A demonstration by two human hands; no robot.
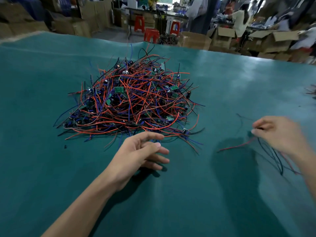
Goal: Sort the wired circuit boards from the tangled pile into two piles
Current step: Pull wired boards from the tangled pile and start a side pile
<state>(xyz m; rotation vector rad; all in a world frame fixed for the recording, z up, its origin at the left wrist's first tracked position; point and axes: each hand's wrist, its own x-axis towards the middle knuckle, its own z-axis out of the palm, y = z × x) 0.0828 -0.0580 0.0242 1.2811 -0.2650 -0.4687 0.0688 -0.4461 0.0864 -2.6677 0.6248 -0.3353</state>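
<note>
Tangled pile [131, 103] of wired circuit boards with red, blue and black leads lies on the green table cover [51, 168], centre-left. Left hand [142, 151] hovers just near the pile's front edge, fingers relaxed and spread, holding nothing. Right hand [280, 134], blurred, pinches one wired board [250, 133] at its fingertips, well right of the pile; its leads trail onto the cover beneath the hand.

A single head-worn wide-angle view looks forward and down, close over the green table [51, 168].
</note>
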